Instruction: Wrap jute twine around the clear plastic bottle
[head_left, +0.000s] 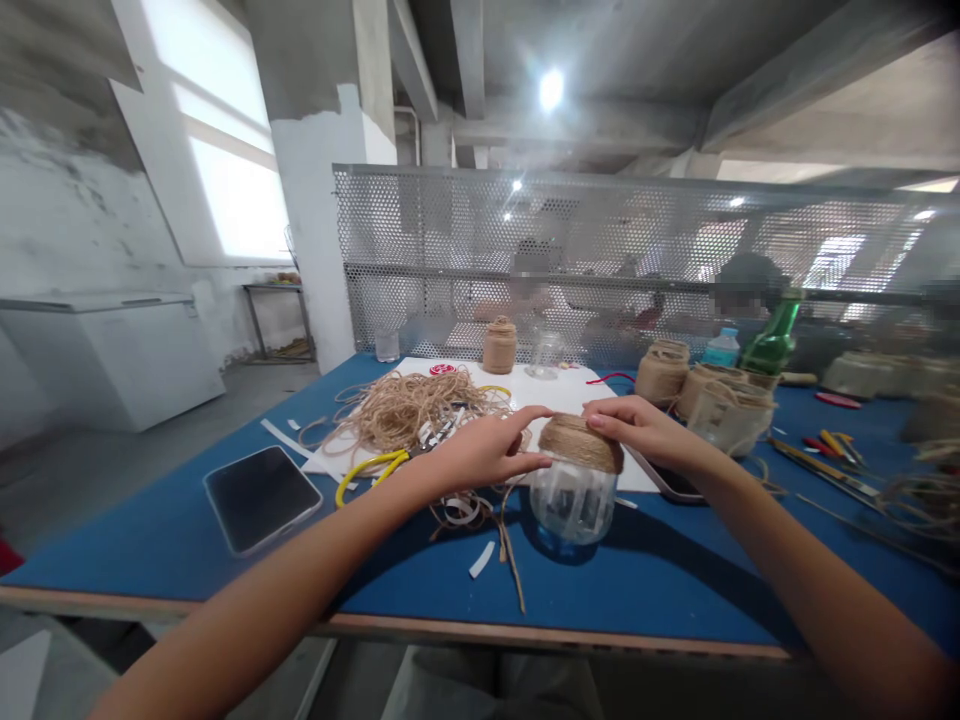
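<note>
A glass jar stands on the blue table, its neck wound with jute twine. My right hand rests over the wound neck, fingers curled across its top. My left hand reaches in from the left with fingers extended, the fingertips against the twine and upper glass. Behind that hand lies a tangled heap of loose twine on a white sheet. Yellow-handled scissors lie near my left wrist. Short twine scraps and white strips lie below it.
A dark tablet lies at the left, and a phone sits by my right wrist. Several twine-wrapped jars, bottles and tools crowd the far right. A perforated metal screen stands behind the table, with people beyond it.
</note>
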